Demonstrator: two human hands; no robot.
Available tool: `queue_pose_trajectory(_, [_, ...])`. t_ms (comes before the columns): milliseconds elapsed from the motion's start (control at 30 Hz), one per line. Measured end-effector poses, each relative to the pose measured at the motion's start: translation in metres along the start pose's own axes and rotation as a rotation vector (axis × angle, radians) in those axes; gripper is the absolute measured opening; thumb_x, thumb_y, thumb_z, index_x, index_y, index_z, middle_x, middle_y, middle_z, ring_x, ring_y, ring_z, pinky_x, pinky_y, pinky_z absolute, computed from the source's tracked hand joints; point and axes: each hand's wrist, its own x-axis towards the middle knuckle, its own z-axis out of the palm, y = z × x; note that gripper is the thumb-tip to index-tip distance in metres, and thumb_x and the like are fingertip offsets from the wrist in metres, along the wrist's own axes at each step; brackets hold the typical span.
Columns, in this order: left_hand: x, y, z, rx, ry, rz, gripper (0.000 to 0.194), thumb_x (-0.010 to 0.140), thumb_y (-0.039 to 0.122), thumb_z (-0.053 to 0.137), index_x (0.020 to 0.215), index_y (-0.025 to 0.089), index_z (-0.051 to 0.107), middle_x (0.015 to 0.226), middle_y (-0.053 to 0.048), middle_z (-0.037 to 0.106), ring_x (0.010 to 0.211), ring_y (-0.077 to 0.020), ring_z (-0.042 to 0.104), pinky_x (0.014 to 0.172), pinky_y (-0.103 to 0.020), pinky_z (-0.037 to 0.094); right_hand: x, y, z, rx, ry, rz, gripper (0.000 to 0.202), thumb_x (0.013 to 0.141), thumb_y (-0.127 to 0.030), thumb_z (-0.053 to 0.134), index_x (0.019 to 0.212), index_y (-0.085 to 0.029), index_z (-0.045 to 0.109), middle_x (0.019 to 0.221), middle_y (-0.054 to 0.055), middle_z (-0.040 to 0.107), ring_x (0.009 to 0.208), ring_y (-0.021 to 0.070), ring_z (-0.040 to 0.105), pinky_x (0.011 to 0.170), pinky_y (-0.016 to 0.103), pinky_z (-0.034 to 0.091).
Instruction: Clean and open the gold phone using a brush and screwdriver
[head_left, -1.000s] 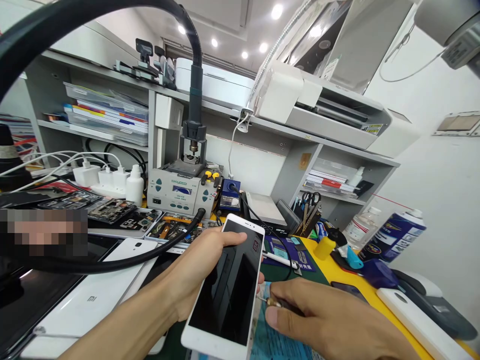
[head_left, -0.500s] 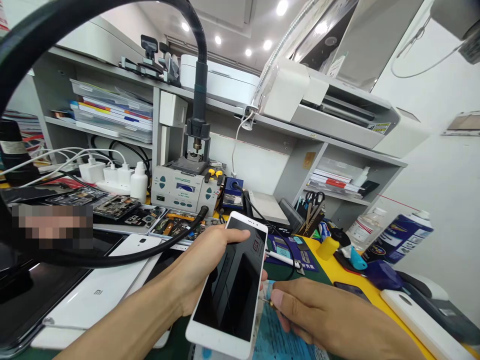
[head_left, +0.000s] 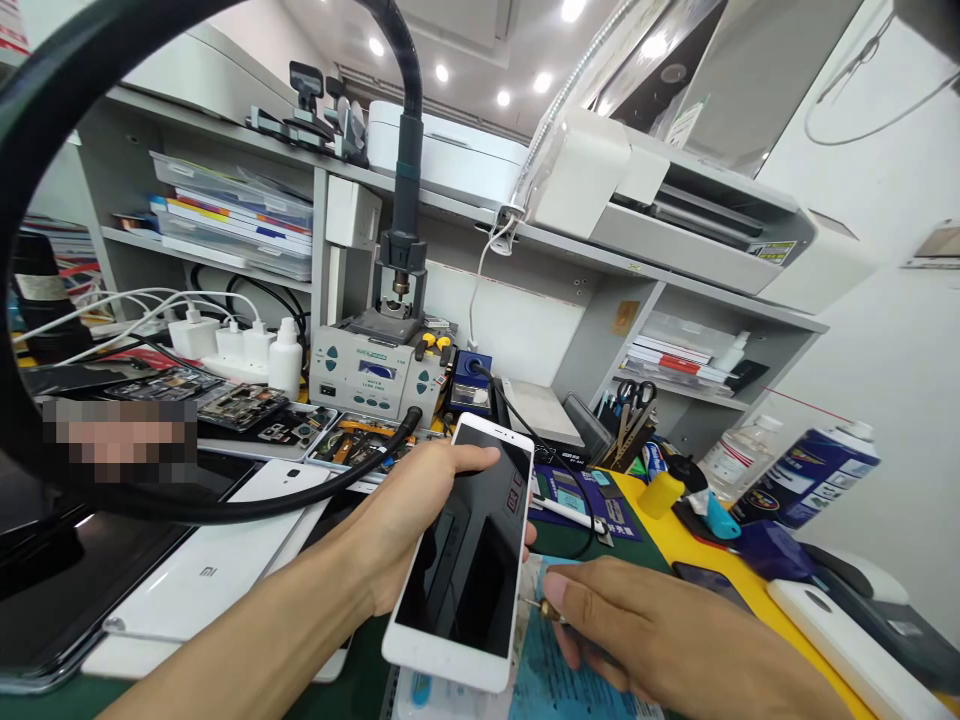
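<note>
A white smartphone (head_left: 461, 560) with a dark, glossy screen rests tilted in my left hand (head_left: 409, 510). My left thumb lies over its upper screen, and the fingertips come round its right edge. In my right hand (head_left: 622, 620), thumb and fingers pinch a small thin-tipped tool (head_left: 551, 609) with a brass-coloured end. The fine tip points at the phone's right edge; I cannot tell whether it touches. Most of the tool's handle is hidden in my fingers. Beneath the phone and right hand lies a blue printed sheet (head_left: 551, 670).
A thick black hose (head_left: 225, 512) loops across the left, joined to a grey hot-air station (head_left: 367, 372). Under the loop lie white phones (head_left: 199, 575) and opened phones with bare boards (head_left: 240, 405). At right stand a yellow cap (head_left: 660, 497), bottles and a spray can (head_left: 806, 490).
The view has shifted slightly. The phone's lower end has risen a little, and more of the tool's brass-coloured end shows at my right fingertips. Both hands keep their hold.
</note>
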Motion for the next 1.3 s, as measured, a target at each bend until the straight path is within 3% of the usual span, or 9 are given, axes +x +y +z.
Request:
queue_pose_trajectory(233, [-0.002, 0.003, 0.002, -0.007, 0.025, 0.024, 0.038, 0.080, 0.043, 0.064, 0.086, 0.007, 0.073, 0.085, -0.020, 0.073, 0.067, -0.0248, 0.065, 0.059, -0.031, 0.052, 0.004, 0.010, 0.011, -0.121, 0.030, -0.052, 0.044, 0.100, -0.058, 0.036, 0.094, -0.025, 0.065, 0.087, 0.001, 0.067, 0.078, 0.0182, 0.060, 0.065, 0.027, 0.041])
queue_pose_trajectory(333, [-0.001, 0.004, 0.001, -0.005, 0.031, 0.033, 0.039, 0.080, 0.043, 0.063, 0.087, 0.006, 0.074, 0.086, -0.020, 0.073, 0.065, -0.0237, 0.064, 0.056, -0.030, 0.051, 0.004, 0.011, 0.011, -0.104, 0.032, -0.061, 0.050, 0.099, -0.063, 0.036, 0.091, -0.024, 0.066, 0.082, 0.001, 0.065, 0.074, 0.0179, 0.058, 0.063, 0.027, 0.041])
queue_pose_trajectory(433, [-0.001, 0.004, 0.000, -0.006, 0.039, 0.025, 0.041, 0.080, 0.043, 0.064, 0.084, 0.004, 0.075, 0.086, -0.020, 0.072, 0.064, -0.0229, 0.063, 0.055, -0.029, 0.051, 0.002, 0.008, 0.009, -0.022, -0.006, -0.077, 0.059, 0.104, -0.056, 0.023, 0.085, -0.023, 0.067, 0.084, 0.002, 0.065, 0.084, 0.0194, 0.062, 0.078, 0.030, 0.046])
queue_pose_trajectory(533, [-0.001, 0.004, -0.001, -0.005, 0.039, 0.043, 0.040, 0.080, 0.042, 0.064, 0.084, 0.004, 0.075, 0.086, -0.019, 0.072, 0.065, -0.0231, 0.064, 0.056, -0.029, 0.052, 0.001, 0.004, 0.007, -0.001, 0.001, -0.076, 0.058, 0.106, -0.045, 0.020, 0.082, -0.023, 0.068, 0.091, 0.003, 0.069, 0.095, 0.0210, 0.063, 0.092, 0.033, 0.044])
queue_pose_trajectory(733, [-0.003, 0.005, 0.003, -0.033, 0.051, 0.021, 0.038, 0.080, 0.040, 0.063, 0.086, 0.005, 0.073, 0.085, -0.022, 0.073, 0.063, -0.0230, 0.065, 0.055, -0.030, 0.054, 0.000, -0.001, 0.007, -0.053, -0.019, 0.023, 0.052, 0.103, -0.054, 0.027, 0.088, -0.025, 0.067, 0.090, 0.002, 0.070, 0.082, 0.0196, 0.064, 0.075, 0.029, 0.045])
queue_pose_trajectory(967, [-0.002, 0.008, 0.001, -0.054, 0.079, 0.094, 0.034, 0.083, 0.036, 0.060, 0.088, 0.004, 0.073, 0.083, -0.024, 0.074, 0.056, -0.0248, 0.068, 0.048, -0.033, 0.055, 0.004, 0.010, 0.016, -0.186, 0.070, -0.047, 0.044, 0.098, -0.061, 0.038, 0.084, -0.025, 0.060, 0.080, -0.001, 0.064, 0.073, 0.0172, 0.057, 0.062, 0.027, 0.036])
queue_pose_trajectory(1167, [-0.001, 0.007, -0.001, -0.087, 0.039, 0.106, 0.033, 0.085, 0.035, 0.059, 0.088, 0.005, 0.074, 0.079, -0.020, 0.073, 0.060, -0.0235, 0.068, 0.053, -0.030, 0.055, 0.003, -0.001, 0.008, 0.022, -0.028, 0.019, 0.063, 0.104, -0.058, 0.018, 0.085, -0.024, 0.068, 0.086, 0.002, 0.065, 0.072, 0.0159, 0.060, 0.071, 0.025, 0.047])
queue_pose_trajectory(1300, [-0.002, 0.008, 0.000, -0.078, 0.036, 0.093, 0.037, 0.086, 0.036, 0.057, 0.084, 0.003, 0.073, 0.078, -0.018, 0.072, 0.057, -0.0224, 0.066, 0.051, -0.030, 0.053, 0.002, -0.006, 0.007, -0.016, -0.011, 0.060, 0.059, 0.103, -0.058, 0.022, 0.085, -0.025, 0.068, 0.087, 0.002, 0.067, 0.081, 0.0186, 0.063, 0.081, 0.028, 0.048])
